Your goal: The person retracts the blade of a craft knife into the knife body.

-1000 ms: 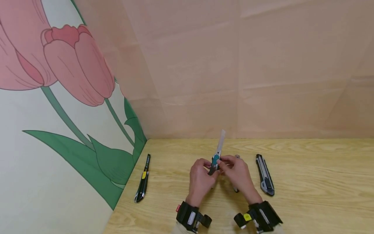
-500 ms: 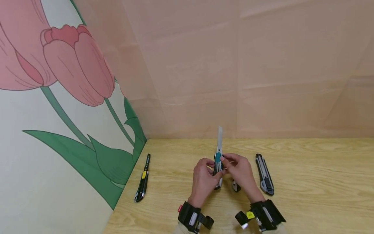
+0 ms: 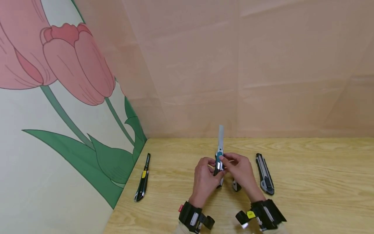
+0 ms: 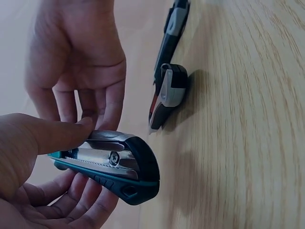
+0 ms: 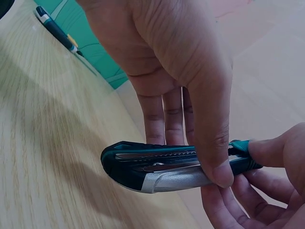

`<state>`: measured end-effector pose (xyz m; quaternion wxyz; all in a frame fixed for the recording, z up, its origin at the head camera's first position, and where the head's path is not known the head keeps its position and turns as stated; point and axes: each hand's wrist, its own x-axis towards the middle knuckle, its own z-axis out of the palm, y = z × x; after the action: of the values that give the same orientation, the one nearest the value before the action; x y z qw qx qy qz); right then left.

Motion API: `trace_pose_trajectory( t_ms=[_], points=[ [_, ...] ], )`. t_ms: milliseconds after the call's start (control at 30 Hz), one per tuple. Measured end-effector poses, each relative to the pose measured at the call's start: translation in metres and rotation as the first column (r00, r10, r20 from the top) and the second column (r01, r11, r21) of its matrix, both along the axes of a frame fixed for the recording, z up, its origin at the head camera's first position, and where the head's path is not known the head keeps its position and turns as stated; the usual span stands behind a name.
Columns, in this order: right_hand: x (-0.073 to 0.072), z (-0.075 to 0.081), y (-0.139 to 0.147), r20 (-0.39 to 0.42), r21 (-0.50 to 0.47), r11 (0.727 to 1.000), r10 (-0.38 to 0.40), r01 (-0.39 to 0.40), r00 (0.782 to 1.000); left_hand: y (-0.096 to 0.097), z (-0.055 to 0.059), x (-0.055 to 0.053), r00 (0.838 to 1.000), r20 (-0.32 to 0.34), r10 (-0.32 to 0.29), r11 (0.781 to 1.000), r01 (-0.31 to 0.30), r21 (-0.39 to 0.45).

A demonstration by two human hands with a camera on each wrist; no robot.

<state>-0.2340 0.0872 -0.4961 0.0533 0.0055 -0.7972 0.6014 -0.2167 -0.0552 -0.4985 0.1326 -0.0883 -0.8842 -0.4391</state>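
A teal and black snap-off utility knife (image 3: 219, 166) is held up over the table by both hands, its long blade (image 3: 221, 136) extended and pointing away. My left hand (image 3: 203, 178) grips the handle, thumb along one side and fingers beneath. In the right wrist view, the right thumb (image 5: 274, 150) presses the teal slider (image 5: 239, 147) while the fingers curl under the front of the handle. The right hand (image 3: 241, 170) covers most of a second cutter (image 3: 236, 186) lying on the table below it. Handle and screw of the held knife (image 4: 126, 160) show in the left wrist view.
On the wooden table (image 3: 321, 182), a black knife with a yellow slider (image 3: 142, 178) lies at the left. A black and grey utility knife (image 3: 265, 175) lies right of the hands. Behind stand a beige covering (image 3: 263, 65) and a tulip-printed panel (image 3: 58, 146).
The knife has turned from a rightward slant to nearly straight ahead and moved slightly right and away. Both hands shifted a little right with it, keeping their grips.
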Motion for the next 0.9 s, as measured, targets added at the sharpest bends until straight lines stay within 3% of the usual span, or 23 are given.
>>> trace_pose_trajectory(
  t_ms=[300, 467, 633, 900],
  points=[
    [-0.001, 0.001, 0.007, 0.02, -0.018, 1.0, -0.005, 0.006, 1.0, -0.004, -0.001, -0.002, 0.988, 0.068, -0.14, 0.989, 0.136, 0.058],
    [0.0, 0.003, 0.01, 0.003, -0.036, 0.999, -0.013, 0.013, 1.0, -0.007, -0.004, -0.004, 0.968, 0.137, -0.209, 0.977, 0.203, 0.059],
    [-0.001, 0.003, 0.012, 0.017, -0.023, 0.999, -0.025, 0.025, 1.0, -0.013, -0.005, -0.006, 0.942, 0.19, -0.276, 0.958, 0.256, 0.126],
    [-0.003, 0.0, 0.016, 0.035, -0.009, 0.999, -0.052, 0.053, 0.998, -0.026, -0.006, -0.011, 0.909, 0.236, -0.344, 0.937, 0.315, 0.15]
  ],
)
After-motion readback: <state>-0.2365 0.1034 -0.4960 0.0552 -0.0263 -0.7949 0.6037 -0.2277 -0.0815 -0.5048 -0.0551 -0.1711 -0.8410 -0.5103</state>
